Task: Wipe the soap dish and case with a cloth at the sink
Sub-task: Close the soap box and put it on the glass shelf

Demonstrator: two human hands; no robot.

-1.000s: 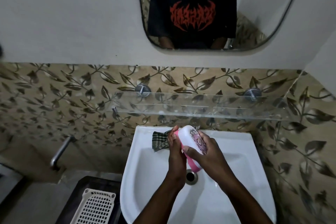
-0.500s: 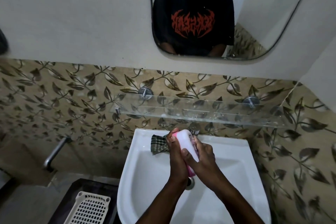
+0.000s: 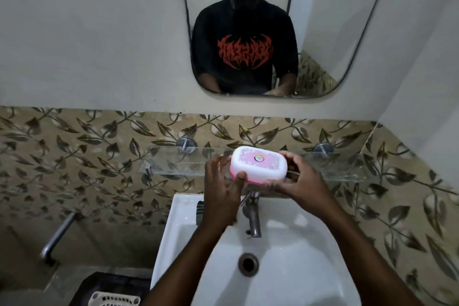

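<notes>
Holding the soap case level in both hands, long axis left to right, just over the glass shelf. Left hand pinching its left end, right hand cupping its right end. Cloth lying below on the sink rim, nearer the left hand.

- Both bare forearms reach up and forward from the bottom edge of the view, drawing closer together toward the hands.
- The left hand is raised with its back to the camera, fingers spread and curled round the left end of a soap case, thumb tip pressed on its near lower edge.
- The right hand cups the case's right end from below and behind, fingers wrapped over the far side, thumb along the near bottom edge.
- Both wrists are nearly straight.
</notes>
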